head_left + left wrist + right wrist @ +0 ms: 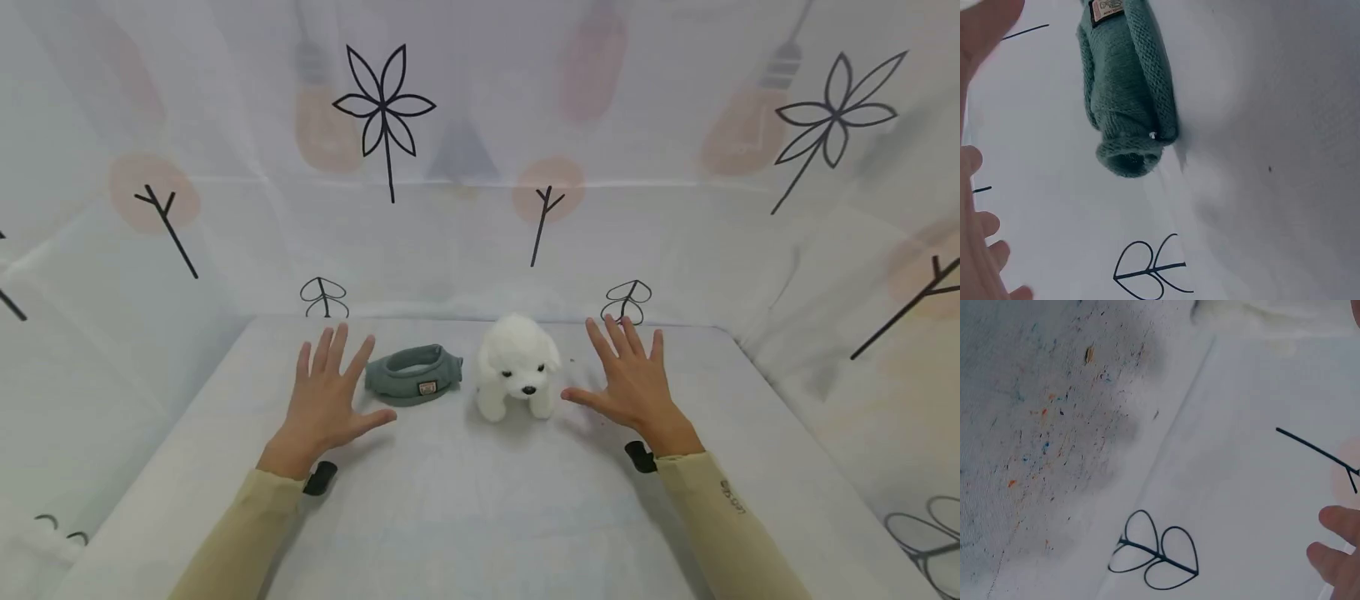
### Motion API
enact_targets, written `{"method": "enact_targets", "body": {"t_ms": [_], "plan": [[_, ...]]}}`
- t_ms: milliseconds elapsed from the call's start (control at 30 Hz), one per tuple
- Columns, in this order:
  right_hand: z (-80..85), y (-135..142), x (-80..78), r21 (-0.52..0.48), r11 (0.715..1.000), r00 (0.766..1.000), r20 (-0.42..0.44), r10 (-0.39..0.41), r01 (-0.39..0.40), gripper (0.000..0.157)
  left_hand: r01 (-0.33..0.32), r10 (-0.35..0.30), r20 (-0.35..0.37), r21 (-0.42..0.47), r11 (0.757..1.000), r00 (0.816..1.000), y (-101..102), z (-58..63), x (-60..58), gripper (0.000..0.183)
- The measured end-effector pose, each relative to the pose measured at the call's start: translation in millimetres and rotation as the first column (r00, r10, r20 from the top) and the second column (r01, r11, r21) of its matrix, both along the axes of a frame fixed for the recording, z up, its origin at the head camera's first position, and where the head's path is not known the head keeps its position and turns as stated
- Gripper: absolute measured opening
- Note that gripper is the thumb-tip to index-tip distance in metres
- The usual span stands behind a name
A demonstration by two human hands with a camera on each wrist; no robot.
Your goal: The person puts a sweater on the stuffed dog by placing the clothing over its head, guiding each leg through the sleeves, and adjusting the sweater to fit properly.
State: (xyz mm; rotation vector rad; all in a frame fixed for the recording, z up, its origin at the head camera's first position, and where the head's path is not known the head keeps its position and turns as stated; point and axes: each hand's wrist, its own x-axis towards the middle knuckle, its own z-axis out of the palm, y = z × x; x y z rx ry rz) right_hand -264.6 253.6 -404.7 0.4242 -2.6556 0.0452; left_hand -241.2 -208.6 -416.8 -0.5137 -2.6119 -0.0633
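Note:
A white plush dog (pixel 517 367) stands on the table, facing me. To its left lies a small grey-green knitted sweater (pixel 414 375), its neck opening upward and a patch label on its front. In the left wrist view the sweater (pixel 1125 81) shows a rolled cuff pointing toward the lower part of the picture. My left hand (pixel 322 400), fingers spread, is just left of the sweater and holds nothing. My right hand (pixel 633 383), also spread and holding nothing, has its thumb tip close to the dog's right side. Only a pale edge of the dog (pixel 1272 319) shows in the right wrist view.
The white table (pixel 450 517) ends at a white curtain (pixel 465 242) printed with flowers, twigs and leaves, which also hangs at both sides. Black wrist mounts (pixel 321 478) sit under both forearms. Small coloured specks (pixel 1046 445) mark the table surface at right.

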Motion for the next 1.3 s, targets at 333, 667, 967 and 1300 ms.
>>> {"method": "enact_targets", "body": {"t_ms": [333,667,967,1300], "plan": [[9.5,-16.7,5.6,-0.192,0.916,0.89,-0.373,0.263,-0.352,0.079,0.223,-0.208,-0.105,0.159,0.962,0.973,17.2,13.1,7.4,0.088],[33.3,-59.5,25.6,-0.242,0.801,0.79,-0.465,0.399,-0.547,0.073,0.368,-0.343,-0.139,0.255,0.894,0.929,41.3,29.3,20.2,0.077],[51.8,-107.0,23.1,-0.177,0.794,0.795,-0.333,0.508,-0.582,0.075,0.373,-0.358,-0.105,0.274,0.886,0.928,42.3,36.0,19.7,0.075],[58.3,-155.5,17.9,-0.053,0.817,0.798,-0.258,0.545,-0.575,0.071,0.342,-0.335,-0.075,0.28,0.897,0.939,30.9,35.9,19.3,0.075]]}}
